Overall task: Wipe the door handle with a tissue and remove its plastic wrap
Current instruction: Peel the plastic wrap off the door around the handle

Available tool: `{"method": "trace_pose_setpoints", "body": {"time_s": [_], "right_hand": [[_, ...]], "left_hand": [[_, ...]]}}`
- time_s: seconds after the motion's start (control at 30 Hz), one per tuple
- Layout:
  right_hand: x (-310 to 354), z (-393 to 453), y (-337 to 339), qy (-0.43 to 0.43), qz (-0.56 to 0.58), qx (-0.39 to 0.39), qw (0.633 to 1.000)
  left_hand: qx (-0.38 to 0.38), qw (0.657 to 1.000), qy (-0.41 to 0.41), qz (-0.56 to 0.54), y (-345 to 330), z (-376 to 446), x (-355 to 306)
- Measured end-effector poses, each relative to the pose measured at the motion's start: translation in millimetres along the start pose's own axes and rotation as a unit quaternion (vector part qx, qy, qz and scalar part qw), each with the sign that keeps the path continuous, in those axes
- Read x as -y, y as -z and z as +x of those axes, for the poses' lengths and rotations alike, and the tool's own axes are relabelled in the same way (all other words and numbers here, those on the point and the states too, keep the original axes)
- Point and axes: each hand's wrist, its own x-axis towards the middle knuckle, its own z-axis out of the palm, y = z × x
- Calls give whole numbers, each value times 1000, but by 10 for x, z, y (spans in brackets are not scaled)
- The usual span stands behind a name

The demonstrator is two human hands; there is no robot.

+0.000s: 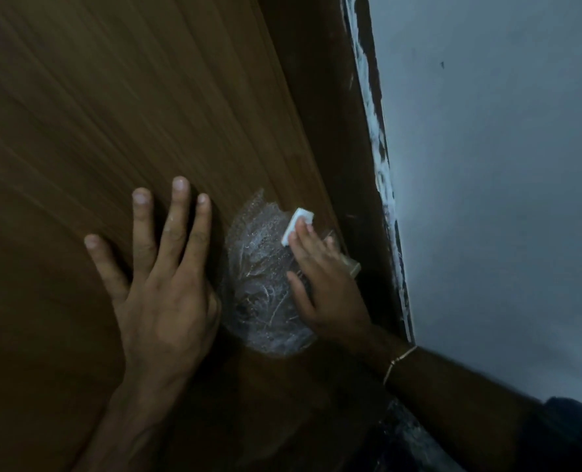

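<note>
Head view: the door handle is hidden under its bubble wrap (265, 284), a crinkled clear bundle against the wooden door (112, 114) near the dark door frame (344, 148). The left hand (160, 294) is laid flat on the door just beside the wrap, fingers spread wide and holding nothing. A folded white tissue (296, 224) is pressed onto the upper part of the wrap under the fingertips of the right hand (327, 284), whose fingers are extended and close together. Wiping seems to be under way. It is best done with even pressure and the tissue kept folded under the fingertips, while the door is steadied by the flat palm. A loose edge of the wrap cannot be made out.
</note>
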Motion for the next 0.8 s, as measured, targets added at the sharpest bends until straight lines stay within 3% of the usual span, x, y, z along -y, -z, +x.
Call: {"method": "trace_pose_setpoints", "body": {"time_s": [0.2, 0.3, 0.47, 0.6, 0.8], "right_hand": [[132, 321, 99, -14, 17, -85, 996], [172, 262, 61, 39, -2, -78, 996], [278, 433, 172, 30, 20, -111, 993], [390, 318, 135, 86, -13, -66, 994], [419, 458, 224, 55, 6, -81, 995]], "left_hand": [[3, 1000, -6, 10, 10, -13, 26], [1, 1000, 1, 16, 13, -28, 13], [-2, 1000, 14, 19, 14, -29, 5], [-6, 999, 24, 25, -4, -68, 11], [-23, 998, 50, 24, -20, -100, 25]]}}
